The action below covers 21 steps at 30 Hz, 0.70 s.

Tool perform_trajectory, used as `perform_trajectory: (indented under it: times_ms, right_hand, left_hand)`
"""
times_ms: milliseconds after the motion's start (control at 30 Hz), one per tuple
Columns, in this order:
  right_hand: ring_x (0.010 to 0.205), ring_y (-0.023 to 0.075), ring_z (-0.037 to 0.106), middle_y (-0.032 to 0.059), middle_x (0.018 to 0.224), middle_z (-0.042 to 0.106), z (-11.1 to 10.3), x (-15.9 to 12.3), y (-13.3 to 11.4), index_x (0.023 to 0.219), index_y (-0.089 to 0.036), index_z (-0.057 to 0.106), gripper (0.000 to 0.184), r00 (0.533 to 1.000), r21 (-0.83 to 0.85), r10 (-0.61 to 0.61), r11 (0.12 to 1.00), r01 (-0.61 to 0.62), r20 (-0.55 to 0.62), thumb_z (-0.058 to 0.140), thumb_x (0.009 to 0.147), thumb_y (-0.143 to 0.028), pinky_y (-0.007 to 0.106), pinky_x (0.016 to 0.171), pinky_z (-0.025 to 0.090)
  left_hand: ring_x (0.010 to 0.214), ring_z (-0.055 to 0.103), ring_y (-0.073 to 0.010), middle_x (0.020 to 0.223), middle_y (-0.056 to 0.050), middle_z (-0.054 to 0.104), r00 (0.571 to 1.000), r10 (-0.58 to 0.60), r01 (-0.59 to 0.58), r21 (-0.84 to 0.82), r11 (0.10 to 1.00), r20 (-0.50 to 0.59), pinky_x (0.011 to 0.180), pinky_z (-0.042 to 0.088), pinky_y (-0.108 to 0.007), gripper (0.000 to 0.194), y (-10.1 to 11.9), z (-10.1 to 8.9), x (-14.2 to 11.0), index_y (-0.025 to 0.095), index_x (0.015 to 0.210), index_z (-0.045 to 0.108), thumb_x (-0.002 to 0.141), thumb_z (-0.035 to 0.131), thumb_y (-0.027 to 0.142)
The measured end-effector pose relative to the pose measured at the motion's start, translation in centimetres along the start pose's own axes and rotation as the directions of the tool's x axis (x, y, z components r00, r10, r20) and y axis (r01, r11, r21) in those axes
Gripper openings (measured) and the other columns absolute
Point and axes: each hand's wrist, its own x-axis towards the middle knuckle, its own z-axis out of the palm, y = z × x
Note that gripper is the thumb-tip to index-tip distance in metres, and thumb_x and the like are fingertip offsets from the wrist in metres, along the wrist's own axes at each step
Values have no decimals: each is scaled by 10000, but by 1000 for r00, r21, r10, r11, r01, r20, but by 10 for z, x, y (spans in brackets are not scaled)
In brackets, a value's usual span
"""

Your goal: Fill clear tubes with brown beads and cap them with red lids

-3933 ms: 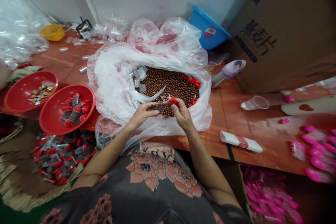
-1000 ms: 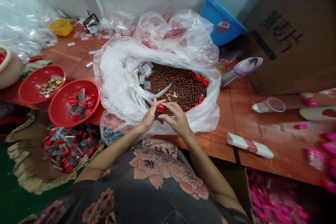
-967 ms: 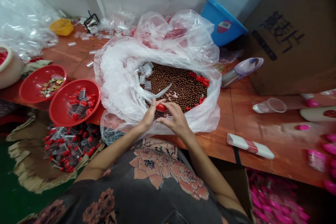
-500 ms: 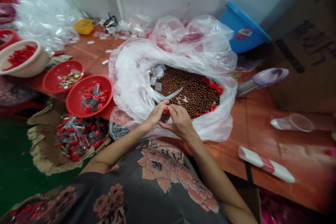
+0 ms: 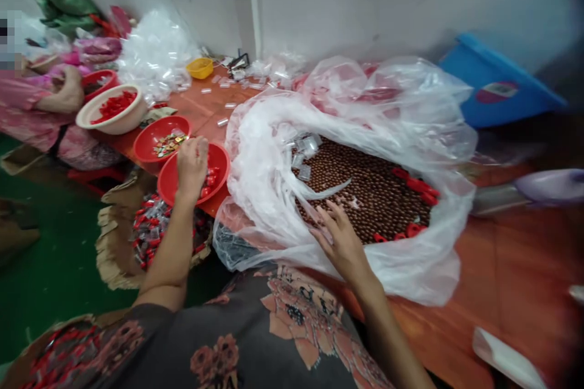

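My left hand is over the red bowl of small clear containers with red caps, its fingertips by the rim of a second red bowl. Its fingers are bent together; what they hold, if anything, is hidden. Small gold-coloured pieces lie in that second bowl. My right hand is open, fingers apart, above the near edge of a white plastic bag. Inside the bag are many small brown balls, with clear containers on the left and red caps on the right.
A cardboard box of red-capped containers stands below the table edge. To the left are a cream bowl of red pieces and a co-worker's arm. Behind lie a yellow basket and a blue tub.
My hands, together on a red-capped container before, have parted. The left has moved left to the red bowls; the right has opened above the bag. The view has turned left.
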Motion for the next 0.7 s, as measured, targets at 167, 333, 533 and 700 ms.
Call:
perform_trajectory:
  times_ms: [167, 333, 533, 700]
  right_hand:
    - [1315, 297, 505, 155, 1409, 496, -14, 7, 23, 1330, -242, 566, 370, 996, -16, 80, 997, -80, -39, 493, 969, -284, 534, 1079, 467]
    - [1151, 265, 592, 144, 1203, 580, -42, 7, 51, 1183, -204, 649, 299, 970, -59, 234, 970, -237, -58, 473, 968, -315, 471, 1014, 516]
    - [1274, 311, 533, 174, 1341, 537, -74, -14, 103, 1257, -181, 619, 383, 891, -124, 436, 884, -450, -123, 459, 942, -331, 523, 1082, 463]
    - [1394, 323, 434, 188, 1485, 440, -85, -11, 139, 1383, -146, 524, 484, 820, -162, 558, 804, -573, -128, 413, 929, -269, 540, 1147, 392]
  left_hand:
    - [997, 614, -182, 1043, -74, 677, 884, 379, -340, -179, 923, 275, 910, 469, -298, 242, 43, 76, -8, 173, 1051, 688, 934, 478, 197]
    - [999, 603, -174, 1070, -62, 669, 309, 565, -613, -294, 733, 765, 849, 469, -268, 425, 84, 184, -24, 201, 996, 728, 800, 414, -8]
    - [965, 610, -220, 1004, -96, 685, 171, 486, -702, -240, 671, 857, 873, 446, -301, 270, 85, 245, -3, 186, 993, 729, 836, 522, 113]
    - [935, 636, -225, 1050, -109, 700, 339, 381, -563, -139, 814, 860, 822, 455, -300, 284, 97, 265, -8, 171, 1142, 641, 923, 506, 290]
